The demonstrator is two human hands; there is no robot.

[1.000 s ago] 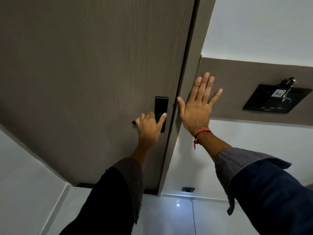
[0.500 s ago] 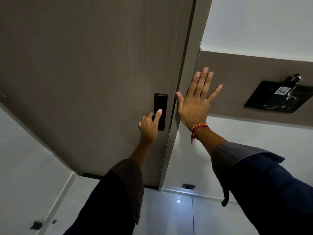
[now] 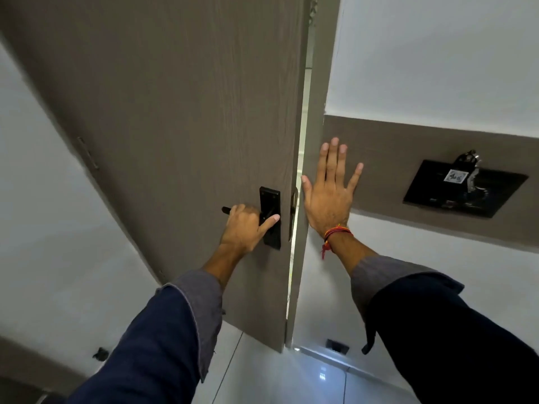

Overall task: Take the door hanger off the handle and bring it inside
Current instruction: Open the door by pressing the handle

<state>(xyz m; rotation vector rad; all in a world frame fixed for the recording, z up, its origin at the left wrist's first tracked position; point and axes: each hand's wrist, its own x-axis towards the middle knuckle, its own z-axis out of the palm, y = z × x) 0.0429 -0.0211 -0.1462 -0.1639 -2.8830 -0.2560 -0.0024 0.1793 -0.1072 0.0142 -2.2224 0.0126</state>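
A grey-brown wooden door (image 3: pixel 180 118) fills the upper left, standing ajar with a thin bright gap along its right edge. My left hand (image 3: pixel 245 225) is closed around the black lever handle (image 3: pixel 226 210), thumb resting on the black lock plate (image 3: pixel 270 199). My right hand (image 3: pixel 329 193) lies flat with fingers spread against the door frame (image 3: pixel 316 83) and the wall panel beside it. A red thread band circles that wrist. No door hanger is visible from this side; the outer handle is hidden behind the door.
A black wall plate (image 3: pixel 463 189) with a key and tag hangs on the grey panel at the right. White walls flank the door. Glossy white floor tiles (image 3: pixel 291 377) lie below, with a small black doorstop (image 3: pixel 337 346) at the skirting.
The door has swung toward me and a bright gap has opened at its latch edge. My left hand has pressed the lever down. My right hand stays flat on the frame.
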